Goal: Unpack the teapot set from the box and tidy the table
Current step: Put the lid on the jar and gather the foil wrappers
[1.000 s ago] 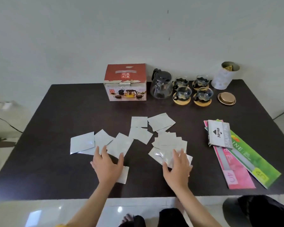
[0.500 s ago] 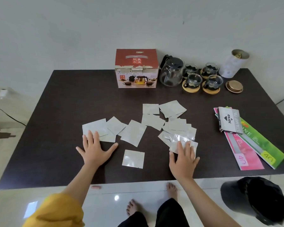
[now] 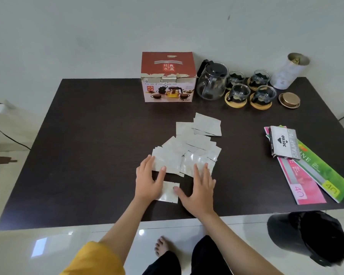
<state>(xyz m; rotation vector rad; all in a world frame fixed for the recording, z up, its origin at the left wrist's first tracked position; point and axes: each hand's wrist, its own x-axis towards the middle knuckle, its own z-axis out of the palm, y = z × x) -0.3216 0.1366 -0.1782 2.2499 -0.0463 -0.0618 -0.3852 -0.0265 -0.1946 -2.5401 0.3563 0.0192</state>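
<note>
Several silver foil packets (image 3: pixel 189 149) lie heaped together in the middle of the dark table (image 3: pixel 91 139). My left hand (image 3: pixel 149 178) rests flat with spread fingers on the heap's left edge. My right hand (image 3: pixel 200 185) lies flat on its right edge, thumb touching a single packet (image 3: pixel 168 192) between the hands. Neither hand grips anything. At the back stand the red teapot box (image 3: pixel 168 77), a glass teapot (image 3: pixel 212 81) and several glass cups on wooden coasters (image 3: pixel 248 90).
A white tin (image 3: pixel 287 71) stands open at the back right, its gold lid (image 3: pixel 289 99) beside it. Stamp pad boxes and pink and green folders (image 3: pixel 306 165) lie at the right. A black bin (image 3: pixel 310 237) stands on the floor below the table's right corner.
Both hands swept inward, pushing the scattered packets from the left and right into one heap in the middle. The camera view also shifted.
</note>
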